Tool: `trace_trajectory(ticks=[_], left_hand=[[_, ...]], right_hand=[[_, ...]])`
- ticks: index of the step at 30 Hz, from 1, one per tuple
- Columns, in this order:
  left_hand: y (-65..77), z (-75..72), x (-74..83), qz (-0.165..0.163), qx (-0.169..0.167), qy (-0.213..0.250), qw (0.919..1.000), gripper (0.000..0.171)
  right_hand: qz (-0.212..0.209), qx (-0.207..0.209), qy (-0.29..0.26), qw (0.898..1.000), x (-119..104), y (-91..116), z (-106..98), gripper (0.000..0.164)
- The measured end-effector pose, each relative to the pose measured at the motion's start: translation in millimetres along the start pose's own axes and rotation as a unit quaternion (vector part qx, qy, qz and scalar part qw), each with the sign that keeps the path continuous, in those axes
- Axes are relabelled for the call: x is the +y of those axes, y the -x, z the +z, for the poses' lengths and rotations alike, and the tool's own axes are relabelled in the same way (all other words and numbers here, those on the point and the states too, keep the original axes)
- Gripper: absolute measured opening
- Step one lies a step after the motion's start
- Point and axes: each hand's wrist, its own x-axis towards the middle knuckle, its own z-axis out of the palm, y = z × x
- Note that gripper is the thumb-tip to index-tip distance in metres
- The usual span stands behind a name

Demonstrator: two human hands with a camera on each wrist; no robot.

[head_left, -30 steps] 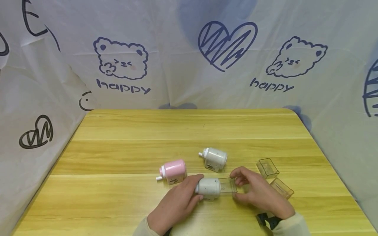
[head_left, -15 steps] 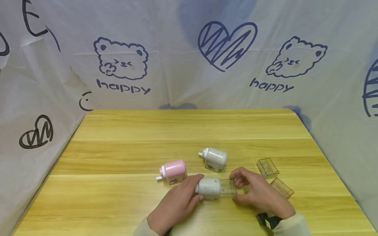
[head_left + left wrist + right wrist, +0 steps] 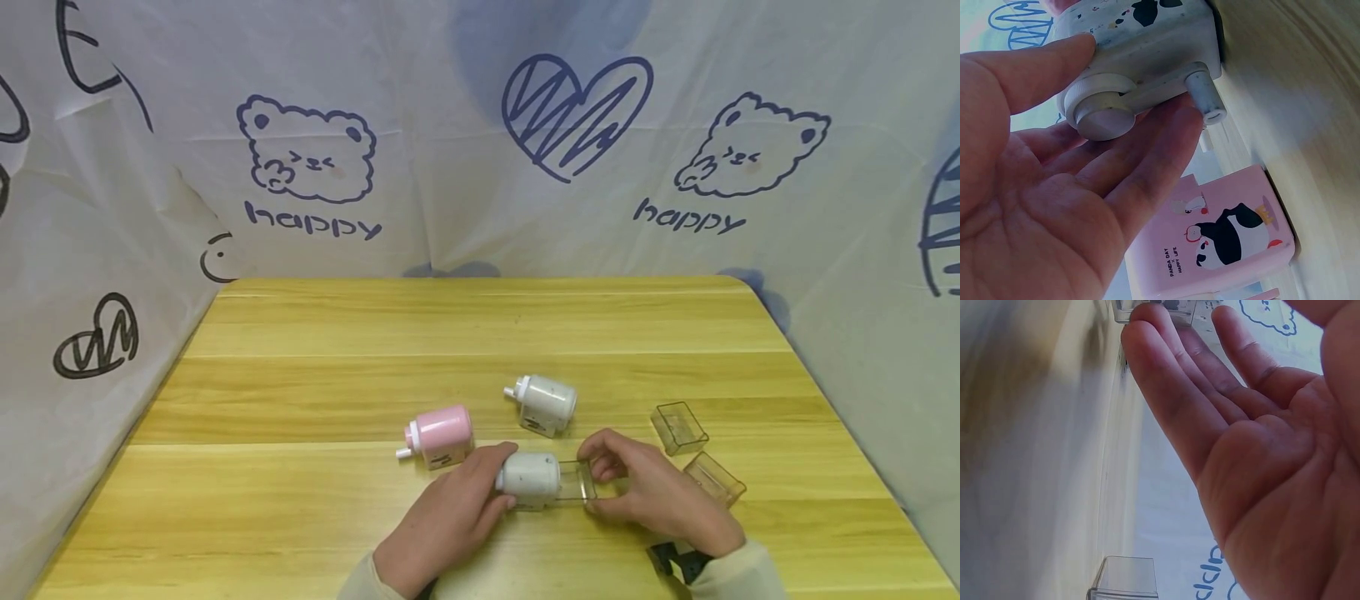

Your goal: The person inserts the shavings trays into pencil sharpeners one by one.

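My left hand (image 3: 457, 512) grips a speckled white hand-crank pencil sharpener (image 3: 531, 477) lying near the table's front. In the left wrist view, its crank (image 3: 1204, 94) points toward the palm, and thumb and fingers hold the body from both sides. At the sharpener's right end, my right hand (image 3: 648, 483) pinches a clear shavings drawer (image 3: 573, 483) between thumb and fingers. Part of that drawer sticks out of the sharpener. A pink panda-printed sharpener (image 3: 444, 432) stands just beyond the left hand. Behind the held one stands another white sharpener (image 3: 550, 402).
Two see-through boxes lie beyond the right hand: a smoky one (image 3: 678, 429) and an orange-tinted one (image 3: 716, 481). A black object (image 3: 678, 562) shows by the right wrist. Drawn-on white cloth (image 3: 465, 167) surrounds the wooden table (image 3: 300, 375) at the back and sides.
My right hand has shifted slightly left with the drawer, so less of the drawer sticks out of the sharpener. The left hand and the other sharpeners stay in place.
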Motion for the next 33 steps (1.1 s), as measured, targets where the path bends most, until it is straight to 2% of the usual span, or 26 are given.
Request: trace_trajectory(ticks=[11, 33], left_hand=[[0.1, 0.1, 0.1, 0.000, 0.001, -0.002, 1.0000, 0.053], [0.2, -1.8, 2.2, -0.008, -0.007, 0.000, 0.9999, 0.052]], right_hand=[[0.012, -0.014, -0.009, 1.000, -1.2, -0.4, 1.3, 0.052], [-0.018, -0.012, -0.022, 1.000, -1.8, -2.4, 5.1, 0.050]])
